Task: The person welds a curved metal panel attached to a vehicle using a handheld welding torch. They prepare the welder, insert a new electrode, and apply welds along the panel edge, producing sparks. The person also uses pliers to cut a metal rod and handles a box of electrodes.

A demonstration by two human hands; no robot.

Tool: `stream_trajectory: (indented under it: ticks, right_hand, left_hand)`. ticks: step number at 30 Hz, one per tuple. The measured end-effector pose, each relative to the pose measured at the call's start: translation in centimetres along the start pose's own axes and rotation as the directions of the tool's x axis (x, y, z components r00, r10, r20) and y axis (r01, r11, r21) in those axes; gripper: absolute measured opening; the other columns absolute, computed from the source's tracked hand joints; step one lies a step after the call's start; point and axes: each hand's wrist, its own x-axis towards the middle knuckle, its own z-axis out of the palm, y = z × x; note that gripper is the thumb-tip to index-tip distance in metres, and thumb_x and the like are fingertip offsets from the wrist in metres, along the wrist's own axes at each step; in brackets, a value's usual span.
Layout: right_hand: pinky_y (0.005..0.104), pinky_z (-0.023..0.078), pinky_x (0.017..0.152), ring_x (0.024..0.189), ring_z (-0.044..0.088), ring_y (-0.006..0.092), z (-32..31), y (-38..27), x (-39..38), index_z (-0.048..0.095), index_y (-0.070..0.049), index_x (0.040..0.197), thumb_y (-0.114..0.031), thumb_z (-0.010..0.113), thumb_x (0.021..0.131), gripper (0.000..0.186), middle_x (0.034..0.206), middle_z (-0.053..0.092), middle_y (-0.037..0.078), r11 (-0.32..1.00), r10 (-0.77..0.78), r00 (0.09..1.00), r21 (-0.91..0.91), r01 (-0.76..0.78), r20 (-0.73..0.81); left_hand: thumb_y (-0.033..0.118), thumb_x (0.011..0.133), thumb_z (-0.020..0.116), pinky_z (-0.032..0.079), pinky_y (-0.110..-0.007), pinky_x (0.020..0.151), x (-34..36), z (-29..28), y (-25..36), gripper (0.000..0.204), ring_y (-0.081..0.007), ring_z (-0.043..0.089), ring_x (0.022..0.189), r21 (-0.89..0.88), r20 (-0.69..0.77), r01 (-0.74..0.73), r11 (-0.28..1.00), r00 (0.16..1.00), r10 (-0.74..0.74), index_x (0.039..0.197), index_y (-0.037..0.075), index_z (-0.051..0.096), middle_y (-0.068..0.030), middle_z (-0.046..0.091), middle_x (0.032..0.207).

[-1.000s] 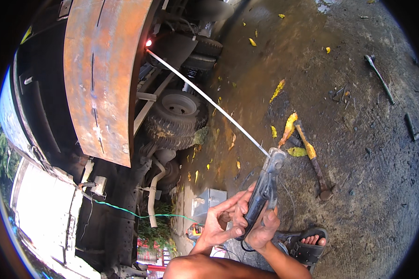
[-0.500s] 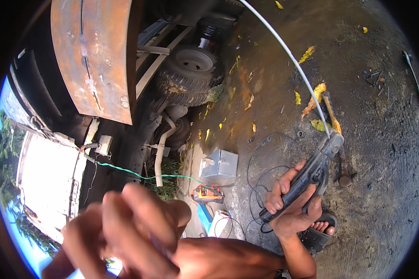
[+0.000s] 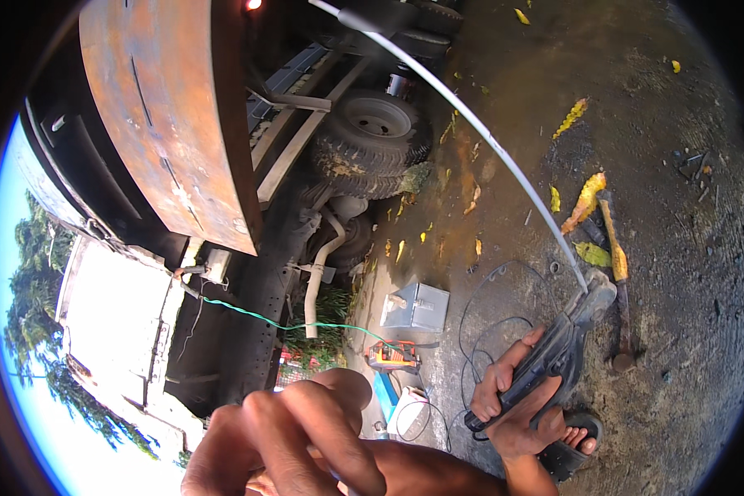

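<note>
My right hand (image 3: pixel 517 397) is wrapped round a black welding electrode holder (image 3: pixel 546 347). A long pale welding rod (image 3: pixel 496 149) is clamped in its jaw and curves up and left toward the top edge, where a dark blur crosses it. Close to the camera at the bottom, my left hand (image 3: pixel 298 438) has curled fingers; whatever they may hold is hidden. Left of the rod hangs a curved rusty steel plate (image 3: pixel 165 124) with a line of dark slits and weld marks.
A hammer (image 3: pixel 622 331) lies on wet concrete among yellow leaves (image 3: pixel 587 202). Beyond my hands stand a grey metal box (image 3: pixel 430 307) and an orange-black machine (image 3: pixel 391 355) with a green wire (image 3: pixel 281 324). A tyre (image 3: pixel 372 136) sits under the vehicle frame. My sandalled foot (image 3: pixel 579 442) is beside my right hand.
The view has shifted, so the surroundings sit lower and further right. My left hand has moved lower and right in the picture. My right hand keeps its grip on the electrode holder.
</note>
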Motion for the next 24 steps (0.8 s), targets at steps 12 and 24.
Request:
stream_trajectory:
  ticks: [12,24]
  right_hand:
    - [0.03,0.041,0.048,0.051,0.045,0.0143,0.7,0.8,-0.1,0.023,-0.014,0.128,-0.064,0.064,0.083,0.079,0.084,0.041,0.004,0.993,0.115,0.993,-0.039,-0.114,0.02]
    - [0.0288,0.048,0.055,0.064,0.055,0.0146,1.8,1.5,-0.4,0.027,0.003,0.128,-0.027,0.084,0.07,0.086,0.087,0.048,0.01,0.986,0.01,1.0,0.167,-0.008,-0.014]
  left_hand:
    - [0.025,0.086,0.072,0.046,-0.032,0.071,2.1,-1.3,-0.2,0.022,-0.016,0.063,0.065,-0.032,0.186,0.046,0.998,0.982,-0.04,0.108,0.027,0.074,0.0108,0.069,0.11]
    - [0.02,0.089,0.068,0.042,-0.026,0.067,0.9,1.2,-1.9,0.013,-0.0157,0.063,0.071,-0.1,-0.041,-0.165,0.981,0.986,0.162,0.096,0.02,0.078,0.0114,0.072,0.105]
